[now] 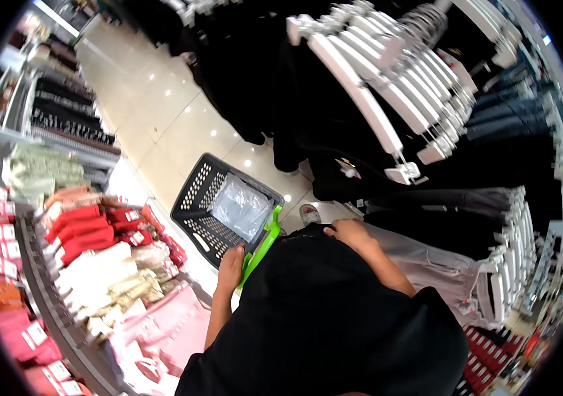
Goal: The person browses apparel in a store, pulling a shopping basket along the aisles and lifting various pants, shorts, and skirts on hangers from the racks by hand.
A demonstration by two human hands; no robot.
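A dark grey shopping basket with a bright green handle stands at the centre-left, tilted in view. Inside it lies a clear plastic-wrapped package, pale grey-blue. My left hand is at the basket's near edge beside the green handle; its fingers look pressed together, and what they hold is hard to make out. My right hand touches the top edge of a black garment in front of my body, its fingers curled on the cloth.
Racks of black clothes on white hangers rise at the upper right, with grey trousers below. Red folded garments and pink ones fill the left shelves. Tiled floor runs between, and a shoe shows near the centre.
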